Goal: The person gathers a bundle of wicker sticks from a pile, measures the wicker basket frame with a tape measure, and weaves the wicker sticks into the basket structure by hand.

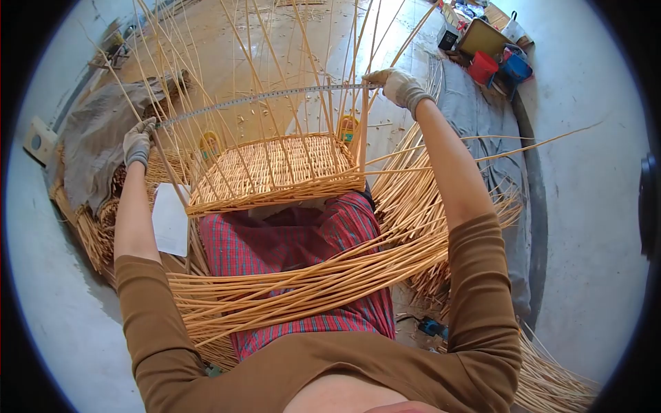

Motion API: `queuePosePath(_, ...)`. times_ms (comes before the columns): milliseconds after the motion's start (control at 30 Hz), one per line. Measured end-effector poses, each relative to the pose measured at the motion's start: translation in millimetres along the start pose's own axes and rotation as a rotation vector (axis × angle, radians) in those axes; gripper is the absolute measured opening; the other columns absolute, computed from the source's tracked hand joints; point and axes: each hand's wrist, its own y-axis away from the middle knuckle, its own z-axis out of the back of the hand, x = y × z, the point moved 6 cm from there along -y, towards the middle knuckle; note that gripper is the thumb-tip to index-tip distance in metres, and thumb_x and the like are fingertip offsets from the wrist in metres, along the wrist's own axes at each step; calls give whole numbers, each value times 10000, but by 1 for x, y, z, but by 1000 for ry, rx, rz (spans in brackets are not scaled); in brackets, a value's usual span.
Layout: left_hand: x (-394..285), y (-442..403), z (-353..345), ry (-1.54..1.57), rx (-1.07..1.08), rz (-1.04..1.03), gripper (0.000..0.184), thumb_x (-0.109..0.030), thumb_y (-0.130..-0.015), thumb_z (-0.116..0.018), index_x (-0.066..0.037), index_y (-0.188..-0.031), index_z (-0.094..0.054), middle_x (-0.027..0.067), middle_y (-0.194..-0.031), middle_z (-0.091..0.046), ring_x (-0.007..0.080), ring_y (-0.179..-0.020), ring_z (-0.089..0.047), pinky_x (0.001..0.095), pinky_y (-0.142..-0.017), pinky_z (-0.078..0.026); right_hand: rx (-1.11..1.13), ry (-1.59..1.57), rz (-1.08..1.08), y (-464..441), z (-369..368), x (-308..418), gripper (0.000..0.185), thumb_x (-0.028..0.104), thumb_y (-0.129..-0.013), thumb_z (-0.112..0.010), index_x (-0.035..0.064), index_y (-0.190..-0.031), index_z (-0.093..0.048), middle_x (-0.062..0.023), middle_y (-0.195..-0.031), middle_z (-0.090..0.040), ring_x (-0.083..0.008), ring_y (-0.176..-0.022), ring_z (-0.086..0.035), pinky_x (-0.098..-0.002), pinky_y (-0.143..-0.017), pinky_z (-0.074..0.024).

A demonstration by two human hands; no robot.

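A half-woven wicker basket (268, 168) rests on my knees, its woven base facing up and long thin stakes rising from its edges. Across the stakes stretches a tape measure (241, 101), slightly bowed between my two gloved hands. My left hand (138, 142) is closed on the tape's left end, close to the top of a thicker corner post. At the right corner post, my right hand (399, 88) pinches the other end of the tape. A bundle of long wicker rods (310, 289) lies over my lap on a red plaid cloth (241, 248).
More rods (403, 196) are heaped to my right beside a grey cloth (465, 103). A dark grey sheet (96, 138) covers bundles at left, near a white sheet (171, 219). Red bucket (483, 67) and other items stand far right. A power tool (432, 327) lies near my right hip.
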Motion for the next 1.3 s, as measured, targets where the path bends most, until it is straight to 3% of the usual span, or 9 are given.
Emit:
queuePosePath(500, -9, 4, 1, 2, 67, 37, 186, -179, -965, -613, -145, -1090, -746, -10, -947, -704, 90, -740, -622, 244, -600, -550, -86, 337, -12, 14, 15, 28, 555, -151, -783, -432, 151, -1144, -725, -72, -1131, -711, -179, -1027, -661, -268, -965, -498)
queuePosePath(667, -11, 9, 2, -29, 61, 59, 193, -180, -974, -597, -160, -1096, -745, -18, -960, -713, 85, -767, -628, 254, -625, -554, -92, 167, -66, 7, 12, 17, 492, -88, -842, -428, 167, -1138, -727, -73, -1151, -702, -192, -1017, -659, -327, -952, -506)
queuePosePath(1067, -9, 4, 2, -107, 43, 38, 194, -214, -968, -609, -198, -1100, -750, -34, -994, -713, 95, -807, -618, 268, -709, -575, -162, 378, 135, -23, 8, -18, 568, -137, -758, -470, 178, -1165, -711, -63, -1114, -713, -187, -925, -685, -291, -824, -564)
queuePosePath(1100, -14, 8, 2, -107, 30, 33, 195, -224, -966, -613, -203, -1104, -749, -34, -999, -712, 96, -805, -614, 270, -709, -574, -109, 347, 105, -6, 11, 3, 518, -122, -767, -435, 64, -1180, -687, -128, -1133, -704, -169, -1048, -673, -282, -924, -522)
queuePosePath(1167, -17, 13, 0, -175, 18, 24, 203, -224, -965, -618, -212, -1126, -741, -23, -997, -714, 97, -808, -614, 254, -708, -553, -140, 384, 294, -19, 10, -12, 498, -57, -798, -512, 80, -1263, -628, -118, -1048, -726, -193, -943, -696, -308, -838, -555)
queuePosePath(1200, -15, 11, 2, -223, -15, -27, 214, -225, -965, -616, -192, -1143, -731, -3, -1027, -715, 119, -831, -633, 270, -719, -545, -53, 78, 435, 34, 24, 29, 622, 23, -682, -679, 75, -1298, -615, -107, -1161, -698, -190, -982, -676, -311, -797, -563)
queuePosePath(1233, -18, 13, 3, -271, -50, -77, 228, -227, -966, -615, -172, -1160, -720, 18, -1058, -715, 141, -854, -651, 286, -730, -538, -52, 65, 432, 29, 25, 36, 622, 23, -682, -679, 75, -1298, -615, -107, -1161, -698, -190, -982, -676, -311, -797, -563)
queuePosePath(1267, -41, 37, 3, -408, -304, -388, 224, -209, -968, -606, -146, -1160, -704, 64, -1045, -703, 185, -821, -635, 341, -745, -511, -20, 80, 200, 11, 22, 25, 626, -9, -639, -670, 68, -1259, -643, -106, -1149, -703, -166, -978, -667, -301, -783, -561)
queuePosePath(1300, -47, 58, 0, -410, -452, -398, 207, -181, -957, -606, -118, -1135, -689, 90, -1025, -685, 208, -816, -628, 358, -756, -507, 16, 99, -30, 3, 17, 11, 633, -40, -596, -660, 61, -1220, -670, -105, -1138, -707, -142, -974, -658, -290, -769, -558)
